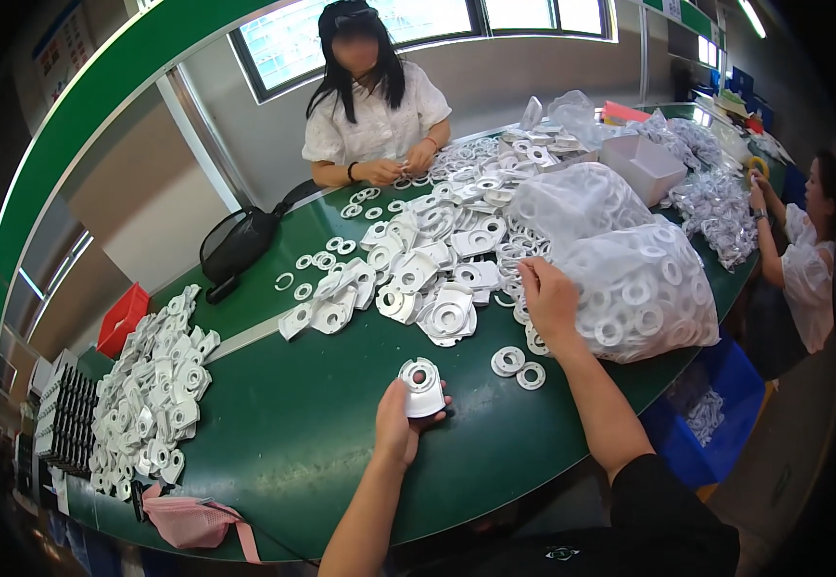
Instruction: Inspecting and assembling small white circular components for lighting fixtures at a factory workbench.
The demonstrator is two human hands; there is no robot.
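My left hand (397, 425) grips a white plastic housing (425, 400), a plate with a raised round hub and a hole, low over the table's near middle. Farther right, my right hand (551, 304) is closed, fingers bent together, at the edge of a heap of white rings (518, 252). Whatever its fingertips hold, if anything, is too small to make out. A clear plastic bag (644, 293) full of white rings rests just right of that hand. Between my two hands a few loose white rings (507, 362) lie on the green table.
Beyond my hands spreads a large pile of white housings (447, 245). Another pile (153, 394) lies left, beside black stacked trays (64, 419), a red bin (125, 319) and a pink pouch (190, 519). One person works across the table, another at right. A blue crate (716, 409) stands below the right edge.
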